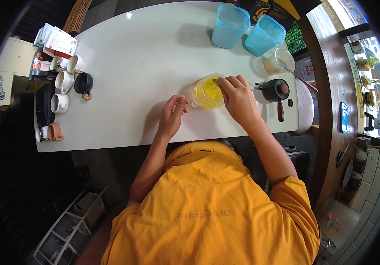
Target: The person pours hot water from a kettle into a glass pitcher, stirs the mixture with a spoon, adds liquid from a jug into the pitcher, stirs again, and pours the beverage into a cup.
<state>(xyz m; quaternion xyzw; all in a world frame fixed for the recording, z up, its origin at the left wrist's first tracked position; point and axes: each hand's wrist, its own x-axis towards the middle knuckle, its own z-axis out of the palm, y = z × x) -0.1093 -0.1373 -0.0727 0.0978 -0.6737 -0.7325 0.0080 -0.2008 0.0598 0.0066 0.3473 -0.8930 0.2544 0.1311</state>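
Right hand over the rim of a glass vessel of yellow liquid

The glass vessel point(202, 99) stood on the white surface point(132, 66), in front of the person's yellow shirt point(207, 198) and near the far end from the cups. Yellow liquid point(213, 91) showed inside it. The right hand point(240, 96) hung over the vessel's right side, its grip bunched with thumb and fingertips close together at the rim; whether they were clamped on something could not be told. The left hand point(171, 115) was just beside the vessel's lower left, fingers curled and thumb near the forefinger; whether that grip held anything could not be told either.

To the right sat a black pot point(273, 89) with a brown handle point(280, 111). Beyond it stood a clear container point(274, 66) with a long utensil point(298, 75) leaning out, and two blue containers point(231, 33). White cups point(64, 81) and a black cup point(83, 83) lined the left end.
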